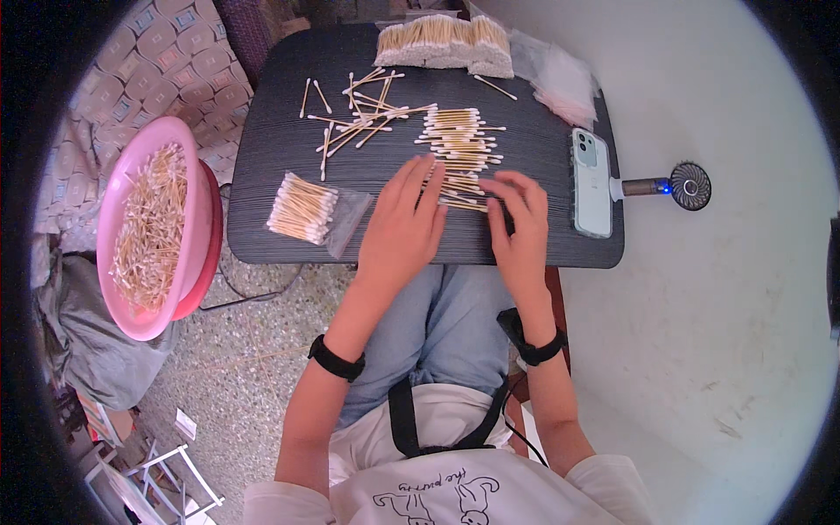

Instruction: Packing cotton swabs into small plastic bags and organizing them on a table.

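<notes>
A column of cotton swabs (pixel 457 140) with wooden sticks and white tips lies roughly side by side down the middle of the dark table. My left hand (pixel 401 219) rests against the column's left ends near its lower part, fingers stretched out and slightly spread. Facing it from the right, my right hand (pixel 523 219) is bent at the fingers, thumb and forefinger apart, close to the right tips. Some of the lowest swabs are partly hidden by my fingers. Scattered loose swabs (pixel 376 114) lie crosswise beyond my left hand.
A filled clear bag of swabs (pixel 302 208) lies at the left. More bundled swabs (pixel 446 42) and clear plastic bags (pixel 564 83) are at the far edge. A phone (pixel 592 188) and small fan (pixel 690 186) are right. A pink basin (pixel 166 319) of swabs stands left of the table.
</notes>
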Tool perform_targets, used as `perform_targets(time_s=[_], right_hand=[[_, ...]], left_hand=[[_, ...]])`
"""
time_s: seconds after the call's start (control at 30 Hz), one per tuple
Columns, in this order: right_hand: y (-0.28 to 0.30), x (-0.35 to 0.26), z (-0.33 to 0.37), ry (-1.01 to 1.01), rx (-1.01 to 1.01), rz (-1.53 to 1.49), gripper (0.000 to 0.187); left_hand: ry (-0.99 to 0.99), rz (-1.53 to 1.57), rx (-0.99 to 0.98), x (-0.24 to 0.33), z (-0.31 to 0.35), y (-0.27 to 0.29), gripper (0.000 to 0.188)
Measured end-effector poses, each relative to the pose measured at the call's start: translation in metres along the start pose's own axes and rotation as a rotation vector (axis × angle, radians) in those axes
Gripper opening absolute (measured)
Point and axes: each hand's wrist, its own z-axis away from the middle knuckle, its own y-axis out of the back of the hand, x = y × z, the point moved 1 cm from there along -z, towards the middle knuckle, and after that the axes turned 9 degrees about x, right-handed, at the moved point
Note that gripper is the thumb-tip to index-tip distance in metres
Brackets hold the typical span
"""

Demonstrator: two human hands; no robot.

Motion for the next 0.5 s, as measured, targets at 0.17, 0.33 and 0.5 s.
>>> perform_targets(time_s=[0.17,0.33,0.5], right_hand=[[-0.016,0.007,0.004,-0.119,-0.044,-0.029,0.045],[-0.038,-0.003,0.000,-0.146,-0.102,-0.031,0.052],[-0.034,-0.004,-0.004,-0.144,-0.085,-0.182,0.051]], left_hand=[[-0.001,-0.185,-0.088,0.001,-0.001,-0.004,0.059],[0.039,-0.188,-0.166,0.004,0.005,-0.015,0.057],[0.073,0.008,-0.131,0.018,0.007,-0.019,0.052]])
